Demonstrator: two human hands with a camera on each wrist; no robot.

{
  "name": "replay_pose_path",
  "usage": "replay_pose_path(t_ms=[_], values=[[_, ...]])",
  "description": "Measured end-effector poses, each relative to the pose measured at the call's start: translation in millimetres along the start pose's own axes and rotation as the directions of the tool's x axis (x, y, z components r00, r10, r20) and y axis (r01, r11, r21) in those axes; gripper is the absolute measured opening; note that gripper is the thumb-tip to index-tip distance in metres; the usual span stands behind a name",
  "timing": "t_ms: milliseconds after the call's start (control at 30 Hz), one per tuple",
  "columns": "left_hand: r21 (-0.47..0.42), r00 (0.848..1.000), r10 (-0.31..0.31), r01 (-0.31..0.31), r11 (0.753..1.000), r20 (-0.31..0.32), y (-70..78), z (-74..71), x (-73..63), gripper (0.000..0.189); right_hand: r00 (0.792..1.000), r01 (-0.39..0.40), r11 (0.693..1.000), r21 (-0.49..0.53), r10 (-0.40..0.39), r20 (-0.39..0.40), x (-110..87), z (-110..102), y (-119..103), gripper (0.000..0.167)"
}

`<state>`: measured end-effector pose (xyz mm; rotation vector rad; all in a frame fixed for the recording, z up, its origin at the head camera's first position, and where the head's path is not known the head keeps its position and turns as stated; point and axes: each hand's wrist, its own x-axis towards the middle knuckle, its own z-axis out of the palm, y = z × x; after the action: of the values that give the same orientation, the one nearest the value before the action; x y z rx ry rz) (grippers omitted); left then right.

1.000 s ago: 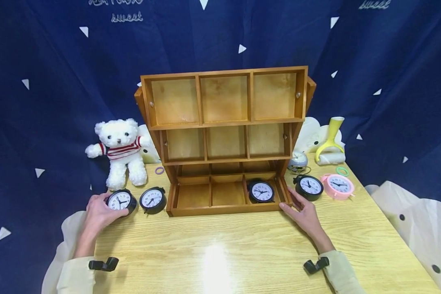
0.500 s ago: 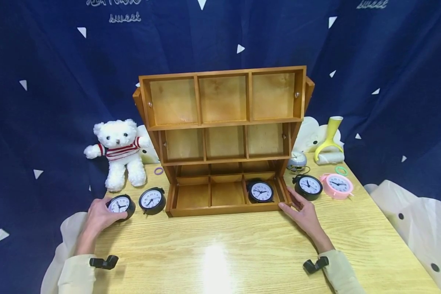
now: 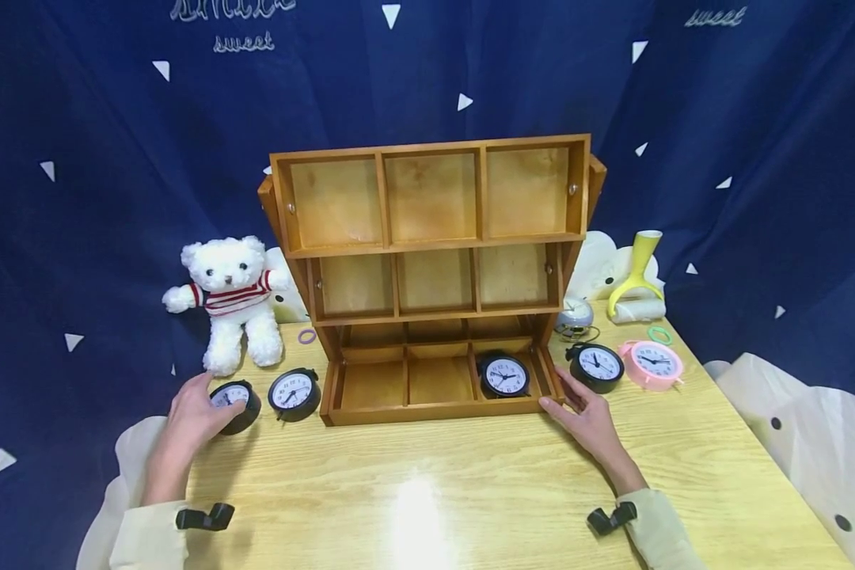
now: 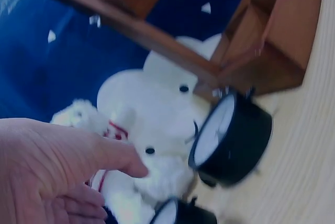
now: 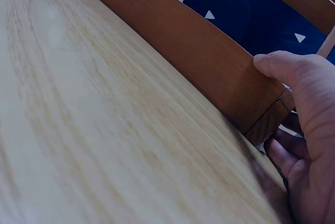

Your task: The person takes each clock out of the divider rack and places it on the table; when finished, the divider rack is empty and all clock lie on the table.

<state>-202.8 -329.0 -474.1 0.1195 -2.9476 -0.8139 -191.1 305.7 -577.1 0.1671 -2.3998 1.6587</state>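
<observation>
In the head view my left hand [image 3: 192, 416] is at the left, above and beside a black alarm clock [image 3: 245, 421], its thumb overlapping the white dial. The left wrist view shows the thumb [image 4: 123, 156] straight and apart from that clock [image 4: 191, 214]. A second black alarm clock [image 3: 294, 394] stands just to its right. My right hand [image 3: 590, 416] grips the front right corner of a tiered wooden shelf [image 3: 435, 413], thumb on the front board and fingers round the end. Another black clock [image 3: 506, 376] sits in the shelf's bottom right compartment.
A white teddy bear [image 3: 231, 305] sits behind the left clocks, near a purple ring [image 3: 307, 336]. Right of the shelf are a black clock [image 3: 597, 366], a pink clock [image 3: 653, 366], a grey clock [image 3: 575, 314], a green ring [image 3: 659, 335] and a yellow-handled roller [image 3: 637, 281].
My left hand has let go of the leftmost black clock, which moved slightly toward me before that. The right hand has kept its grip on the shelf corner.
</observation>
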Motion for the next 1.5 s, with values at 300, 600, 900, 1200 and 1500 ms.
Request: replay_pose_path(t_ms=[300, 600, 900, 1200, 1500], values=[[-0.121, 0.974, 0.055, -0.083, 0.989, -0.222, 58.0, 19.0, -11.9, 0.065, 1.0, 0.02, 1.0, -0.021, -0.02, -0.023, 2.7, -2.3, 7.5, 0.069], [-0.227, 0.967, 0.12, -0.172, 0.959, -0.226, 88.5, 64.7, -19.2, 0.068, 0.999, 0.024, 1.0, -0.01, -0.024, -0.021, 1.6, -1.7, 11.5, 0.068], [-0.263, 0.957, 0.238, -0.275, 0.925, -0.166, 111.7, 97.9, -17.4, 0.076, 0.999, 0.039, 0.999, -0.027, -0.04, -0.016, 1.5, -2.4, 11.8, 0.068], [-0.272, 0.932, 0.345, -0.363, 0.891, -0.114, 143.5, 134.7, -16.0, 0.072, 0.999, 0.029, 0.999, -0.015, -0.029, -0.02, 1.0, -1.3, 12.1, 0.069], [-0.345, 0.924, 0.382, -0.366, 0.864, -0.024, 173.2, 158.7, -14.4, 0.073, 0.999, 0.029, 0.999, 0.015, -0.029, -0.013, 1.0, -1.2, 13.8, 0.069]])
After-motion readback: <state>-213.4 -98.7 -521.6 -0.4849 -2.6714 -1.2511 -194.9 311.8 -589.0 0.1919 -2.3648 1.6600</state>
